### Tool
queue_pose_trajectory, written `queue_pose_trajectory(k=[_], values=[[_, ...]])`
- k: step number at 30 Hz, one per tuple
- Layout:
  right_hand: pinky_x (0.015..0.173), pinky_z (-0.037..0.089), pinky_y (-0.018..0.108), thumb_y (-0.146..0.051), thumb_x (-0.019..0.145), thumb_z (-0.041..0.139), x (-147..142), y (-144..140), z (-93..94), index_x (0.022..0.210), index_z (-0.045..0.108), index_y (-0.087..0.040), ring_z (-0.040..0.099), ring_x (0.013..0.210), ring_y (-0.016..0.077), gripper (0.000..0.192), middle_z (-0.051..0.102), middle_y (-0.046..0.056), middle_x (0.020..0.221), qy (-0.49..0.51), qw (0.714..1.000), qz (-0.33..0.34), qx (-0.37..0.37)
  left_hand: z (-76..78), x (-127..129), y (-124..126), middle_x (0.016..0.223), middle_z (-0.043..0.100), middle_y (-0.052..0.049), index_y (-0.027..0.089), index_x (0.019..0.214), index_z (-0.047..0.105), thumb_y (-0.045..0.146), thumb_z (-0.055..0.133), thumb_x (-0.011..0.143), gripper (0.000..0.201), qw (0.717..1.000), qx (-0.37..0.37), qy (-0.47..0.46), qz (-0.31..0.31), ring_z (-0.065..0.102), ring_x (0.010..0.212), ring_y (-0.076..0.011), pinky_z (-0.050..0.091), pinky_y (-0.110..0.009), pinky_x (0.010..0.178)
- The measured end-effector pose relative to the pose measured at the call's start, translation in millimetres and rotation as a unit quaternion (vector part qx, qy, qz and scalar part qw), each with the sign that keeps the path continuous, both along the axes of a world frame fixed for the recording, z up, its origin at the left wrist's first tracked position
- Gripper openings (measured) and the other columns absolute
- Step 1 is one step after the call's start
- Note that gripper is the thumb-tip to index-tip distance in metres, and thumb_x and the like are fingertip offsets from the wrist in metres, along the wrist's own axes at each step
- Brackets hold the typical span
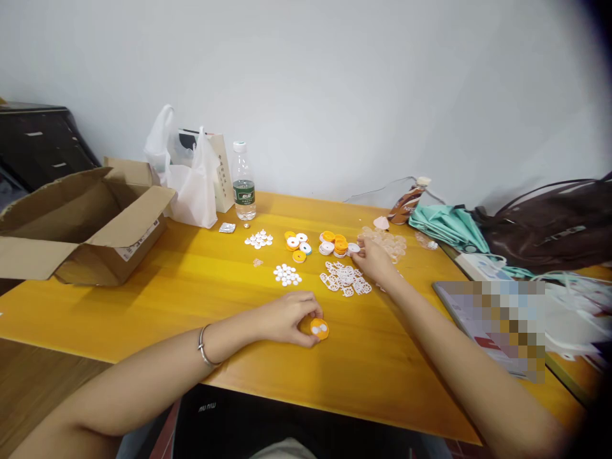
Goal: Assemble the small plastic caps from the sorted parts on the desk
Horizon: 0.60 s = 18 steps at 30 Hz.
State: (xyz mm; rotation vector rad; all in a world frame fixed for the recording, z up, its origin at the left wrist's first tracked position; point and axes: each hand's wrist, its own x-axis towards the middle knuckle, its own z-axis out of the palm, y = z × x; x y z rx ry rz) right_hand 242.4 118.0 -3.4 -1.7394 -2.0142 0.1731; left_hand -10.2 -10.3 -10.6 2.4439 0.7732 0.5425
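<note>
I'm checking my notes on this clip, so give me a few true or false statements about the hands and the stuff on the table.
1. The left hand holds an orange disc. True.
2. The right hand rests on the cardboard box. False: it reaches among the small parts beside the orange rings.
3. The water bottle lies on its side. False: it stands upright.
4. A bracelet is on the left wrist. True.
</note>
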Motion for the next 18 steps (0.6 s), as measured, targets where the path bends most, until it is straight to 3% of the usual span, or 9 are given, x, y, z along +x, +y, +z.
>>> queue_pose_trajectory(k=[6, 11, 14, 16, 18], values=[[0.074, 0.051, 0.034, -0.019, 0.079, 0.055, -4, -2, 0.2, 0.119, 0.045, -0.007, 0.066, 0.081, 0.0210, 0.044, 0.065, 0.017, 0.100, 0.038, 0.999, 0.020, -0.016, 1.7, 1, 0, 0.088, 0.053, -0.003, 0.018, 0.093, 0.056, 0.030, 0.065, 0.071, 0.026, 1.000, -0.009, 0.001, -0.001, 0.052, 0.080, -0.0160, 0.042, -0.026, 0.075], [0.088, 0.045, 0.043, -0.015, 0.078, 0.051, -14, -27, 12.1, 0.122, 0.043, -0.010, 0.058, 0.104, 0.0295, 0.045, 0.058, 0.020, 0.114, 0.031, 0.999, 0.029, 0.011, 3.0, 0, -1, 0.089, 0.054, -0.004, 0.018, 0.094, 0.056, 0.028, 0.065, 0.073, 0.026, 1.000, -0.016, 0.000, -0.003, 0.052, 0.081, -0.0159, 0.042, -0.026, 0.076], [0.091, 0.041, 0.044, -0.022, 0.084, 0.045, -26, -65, 27.1, 0.110, 0.051, -0.014, 0.053, 0.108, 0.0305, 0.028, 0.057, 0.018, 0.113, 0.003, 0.990, 0.117, 0.076, 2.9, -1, 0, 0.091, 0.054, -0.004, 0.017, 0.097, 0.056, 0.029, 0.064, 0.074, 0.027, 1.000, -0.018, 0.002, -0.010, 0.052, 0.082, -0.0157, 0.043, -0.026, 0.077], [0.085, 0.043, 0.039, -0.027, 0.087, 0.043, -35, -91, 33.8, 0.097, 0.054, -0.017, 0.056, 0.097, 0.0245, 0.018, 0.060, 0.012, 0.101, 0.031, 0.975, 0.215, 0.038, 3.4, -1, 0, 0.092, 0.053, -0.004, 0.017, 0.100, 0.056, 0.029, 0.063, 0.076, 0.027, 1.000, -0.018, 0.001, -0.019, 0.052, 0.083, -0.0155, 0.042, -0.026, 0.078], [0.073, 0.045, 0.032, -0.033, 0.087, 0.044, -40, -113, 34.5, 0.084, 0.052, -0.019, 0.055, 0.079, 0.0181, 0.016, 0.059, 0.006, 0.085, 0.068, 0.958, 0.273, -0.053, 4.9, -2, 1, 0.092, 0.053, -0.004, 0.017, 0.100, 0.057, 0.029, 0.062, 0.077, 0.027, 0.999, -0.020, -0.002, -0.028, 0.052, 0.083, -0.0153, 0.042, -0.025, 0.078]])
